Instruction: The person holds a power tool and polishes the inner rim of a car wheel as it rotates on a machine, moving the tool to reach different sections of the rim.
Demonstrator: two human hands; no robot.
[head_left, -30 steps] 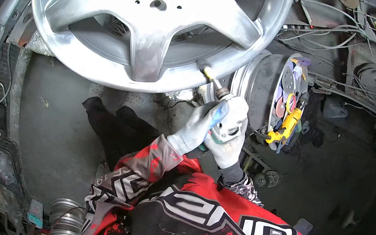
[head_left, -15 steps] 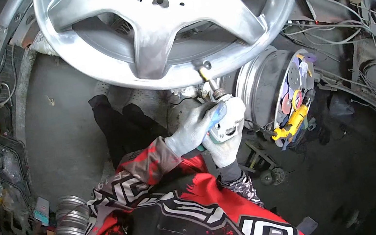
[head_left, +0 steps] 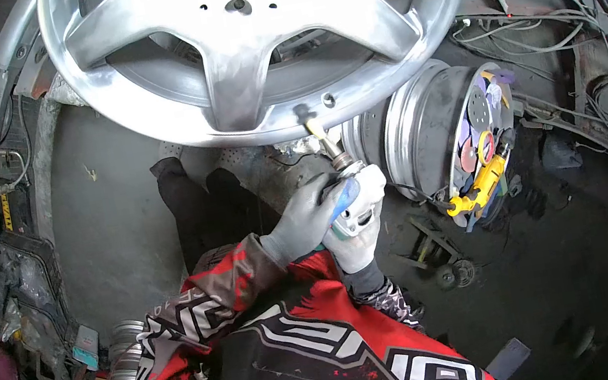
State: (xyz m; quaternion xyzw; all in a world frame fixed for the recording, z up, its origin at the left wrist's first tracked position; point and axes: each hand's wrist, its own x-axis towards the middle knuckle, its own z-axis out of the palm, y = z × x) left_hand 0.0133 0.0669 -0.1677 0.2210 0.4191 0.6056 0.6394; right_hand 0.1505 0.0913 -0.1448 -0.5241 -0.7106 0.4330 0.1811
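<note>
A large five-spoke alloy wheel (head_left: 247, 80) fills the top of the view, its bright rim curving above my hands. My left hand (head_left: 300, 218), in a grey glove with a blue thumb patch, is closed over the left side of a pale-bodied grinder (head_left: 367, 189). From below, my gloved right hand (head_left: 359, 246) grips the same grinder, with some of its fingers hidden behind the body. The tool's yellow shaft (head_left: 316, 128) points up and left, and its dark, blurred tip (head_left: 303, 114) is at the lower rim, left of the valve hole (head_left: 328, 99).
Another wheel (head_left: 421, 127) lies on its side at right, with discs and a yellow power tool (head_left: 482, 185) at its face. Cables (head_left: 533, 26) hang at upper right. Stacked wheels (head_left: 124, 370) and bagged clutter (head_left: 8, 277) line the left. A metal stand (head_left: 432, 245) sits on the floor.
The grinder and both hands have shifted slightly left and down in view. Its tip has gone from beside the valve hole to left of it along the rim. The view has also shifted.
</note>
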